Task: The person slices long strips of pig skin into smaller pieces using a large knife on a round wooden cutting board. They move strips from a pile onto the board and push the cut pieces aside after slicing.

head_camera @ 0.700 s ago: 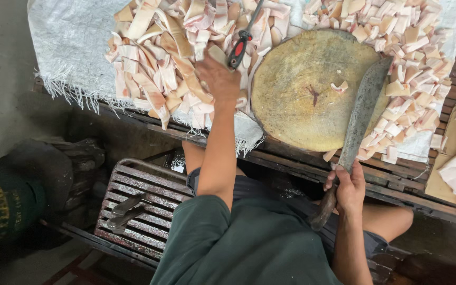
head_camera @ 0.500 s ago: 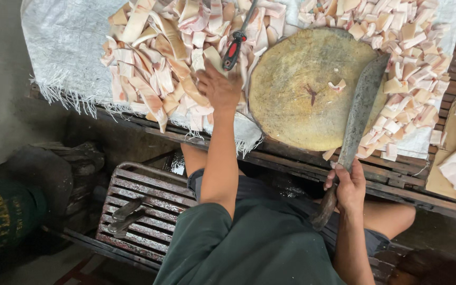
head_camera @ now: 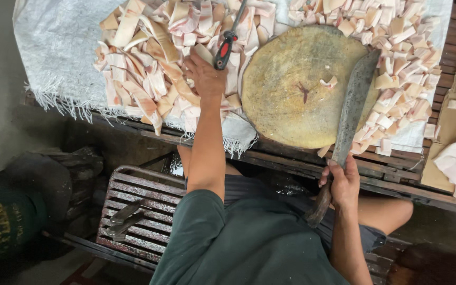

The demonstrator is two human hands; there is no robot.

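Wooden slats carry a white woven sheet (head_camera: 54, 47) heaped with pale cut strips (head_camera: 149, 68) around a round chopping block (head_camera: 291, 100). Seen from above, the left hand (head_camera: 204, 76) presses down among the strips beside a red-and-black tool handle (head_camera: 224, 50) — whether it grips a piece, I cannot tell. The right hand (head_camera: 341, 184) is clenched on a long cleaver (head_camera: 352, 105) — blade resting across the block's edge.

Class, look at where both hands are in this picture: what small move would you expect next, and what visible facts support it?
Probably the left hand lifts one strip from the pile of pale strips it rests on and carries it to the round chopping block. The block is nearly bare, with only a scrap or two on it, and the right hand grips the cleaver, whose blade lies flat across its edge.
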